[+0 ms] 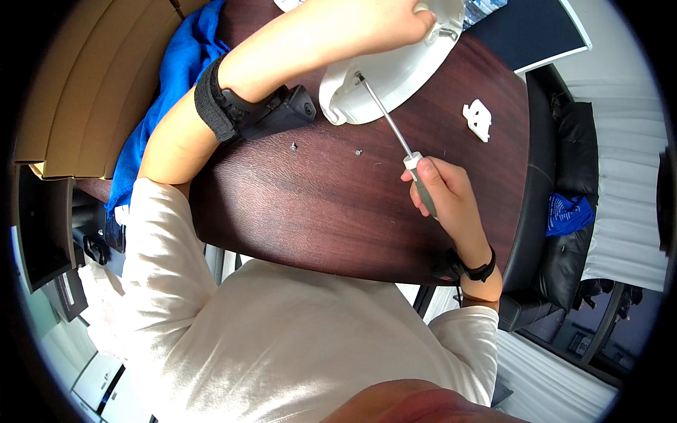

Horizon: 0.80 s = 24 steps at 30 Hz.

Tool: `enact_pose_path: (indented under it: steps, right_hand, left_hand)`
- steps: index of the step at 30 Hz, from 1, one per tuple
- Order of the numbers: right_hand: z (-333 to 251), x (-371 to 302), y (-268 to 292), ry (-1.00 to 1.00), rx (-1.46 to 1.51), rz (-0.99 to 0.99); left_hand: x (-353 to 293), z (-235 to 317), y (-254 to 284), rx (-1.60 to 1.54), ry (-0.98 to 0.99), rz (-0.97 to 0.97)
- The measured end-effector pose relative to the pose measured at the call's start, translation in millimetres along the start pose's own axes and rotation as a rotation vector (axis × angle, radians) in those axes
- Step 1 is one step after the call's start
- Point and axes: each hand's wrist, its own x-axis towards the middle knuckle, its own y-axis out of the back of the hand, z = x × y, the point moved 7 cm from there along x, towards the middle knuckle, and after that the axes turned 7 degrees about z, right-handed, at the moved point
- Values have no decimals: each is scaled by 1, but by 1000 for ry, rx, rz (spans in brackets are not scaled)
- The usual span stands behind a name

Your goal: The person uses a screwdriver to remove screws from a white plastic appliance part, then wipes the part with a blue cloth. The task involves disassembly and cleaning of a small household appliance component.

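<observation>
The right hand point(444, 194) grips a screwdriver point(395, 134) by its handle, its tip set into the edge of a white round housing point(395, 70) on the dark wooden table point(317, 211). The left hand point(391, 25) presses on the housing from above. Two small screws point(293, 146) lie loose on the table, and a white bracket point(478, 118) sits well apart to the right. Blue cloth point(173, 77) lies at left.

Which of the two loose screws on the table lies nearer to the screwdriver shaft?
The right screw, close beside the shaft of the screwdriver; the left screw lies farther away, near the black wrist device.
</observation>
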Motion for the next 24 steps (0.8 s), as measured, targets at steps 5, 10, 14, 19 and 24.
enact_pose_path:
  steps: [5,10,14,19,24]
  right_hand:
    - [1,0,4,-5,-11,61]
    - [1,-1,3,2,-32,54]
    - [1,-1,3,-6,-29,48]
    - [1,-1,3,33,-79,86]
    - [0,-1,5,47,-107,106]
  left_hand:
    - [2,-2,-1,31,73,-36]
    - [3,-2,-2,24,74,-40]
    - [1,-1,0,32,28,-11]
    - [2,-5,-3,38,56,-20]
    - [-1,1,1,14,31,-22]
